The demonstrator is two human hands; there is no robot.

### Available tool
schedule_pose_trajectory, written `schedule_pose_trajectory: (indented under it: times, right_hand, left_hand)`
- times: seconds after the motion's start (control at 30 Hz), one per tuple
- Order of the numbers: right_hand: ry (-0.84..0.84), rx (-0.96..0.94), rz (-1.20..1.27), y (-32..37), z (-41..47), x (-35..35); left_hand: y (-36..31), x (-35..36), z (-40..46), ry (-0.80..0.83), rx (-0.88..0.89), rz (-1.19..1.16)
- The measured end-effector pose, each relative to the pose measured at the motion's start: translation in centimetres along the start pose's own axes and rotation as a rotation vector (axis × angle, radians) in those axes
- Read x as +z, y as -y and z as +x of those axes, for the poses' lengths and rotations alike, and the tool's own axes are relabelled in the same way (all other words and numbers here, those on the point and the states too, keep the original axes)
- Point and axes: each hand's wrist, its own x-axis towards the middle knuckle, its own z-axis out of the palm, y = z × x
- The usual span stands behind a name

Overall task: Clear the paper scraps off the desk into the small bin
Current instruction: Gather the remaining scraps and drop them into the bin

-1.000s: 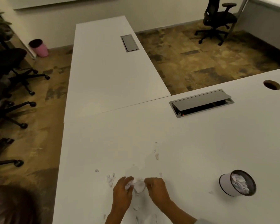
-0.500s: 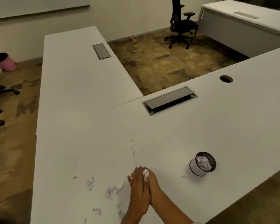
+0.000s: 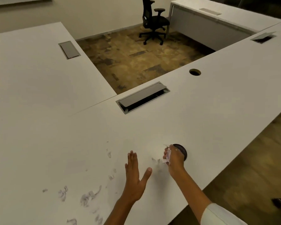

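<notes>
My right hand (image 3: pixel 174 157) is closed around a wad of white paper scraps (image 3: pixel 167 157) and is held over the small bin (image 3: pixel 182 151), covering most of it; only the bin's dark rim shows behind the hand. A few bits (image 3: pixel 156 160) are blurred just left of that hand. My left hand (image 3: pixel 135 172) is flat and empty, fingers straight, above the white desk (image 3: pixel 217 111). More small scraps (image 3: pixel 88 196) lie scattered on the desk at the lower left.
A cable hatch (image 3: pixel 143 97) with its lid ajar and a round grommet hole (image 3: pixel 195 72) are set in the desk further back. A second desk wing (image 3: pixel 39 70) extends on the left. A black office chair (image 3: pixel 152 21) stands on the carpet beyond.
My hands were pressed together around gathered scraps; now they have parted. The right hand has carried the wad right to the bin, and the left hand has opened flat.
</notes>
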Motion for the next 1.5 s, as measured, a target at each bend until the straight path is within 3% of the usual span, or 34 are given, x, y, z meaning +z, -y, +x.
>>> schedule_pose_trajectory:
  times: [0.03, 0.07, 0.13, 0.27, 0.43, 0.8, 1.07, 1.17, 1.27, 1.33, 1.5]
  right_hand:
    - [-0.137, -0.085, -0.068, 1.0, 2.3, -3.5]
    - [-0.179, -0.094, -0.031, 1.8, 2.5, -4.8]
    - [-0.237, -0.362, -0.213, 3.3, 4.5, -6.2]
    - [-0.153, -0.780, -0.390, 3.0, 5.6, -6.4]
    - [-0.098, -1.015, -0.584, 1.1, 6.8, -6.4]
    - [-0.038, -1.135, -0.793, -1.1, 7.6, -7.4]
    - [0.021, -0.955, -1.348, -2.1, 7.8, -7.5]
    - [0.023, -0.936, -1.202, -0.8, 7.2, -7.8]
    - [-0.031, -1.026, -0.890, 0.7, 6.3, -9.3]
    - [-0.010, -1.057, -0.809, 1.5, 5.8, -10.2]
    - [0.165, -0.913, -1.186, 2.6, 5.8, -9.4]
  left_hand:
    - [0.4, -0.3, 0.2, -0.019, -0.016, -0.023]
    - [0.9, -0.6, 0.4, -0.031, -0.042, -0.045]
    - [2.1, -1.6, 0.8, -0.057, -0.098, -0.056]
    - [6.2, -4.0, 0.7, -0.076, -0.198, 0.279]
    - [10.5, -6.9, -1.3, 0.031, -0.395, 0.527]
    - [12.5, -8.1, -3.7, -0.011, -0.454, 0.558]
    - [12.5, -8.8, -3.6, -0.037, -0.454, 0.548]
    - [12.7, -9.3, -3.7, -0.053, -0.460, 0.531]
    - [12.9, -9.6, -3.9, -0.072, -0.463, 0.512]
    - [13.0, -9.7, -4.0, -0.074, -0.466, 0.504]
    - [13.3, -9.7, -4.5, -0.080, -0.479, 0.494]
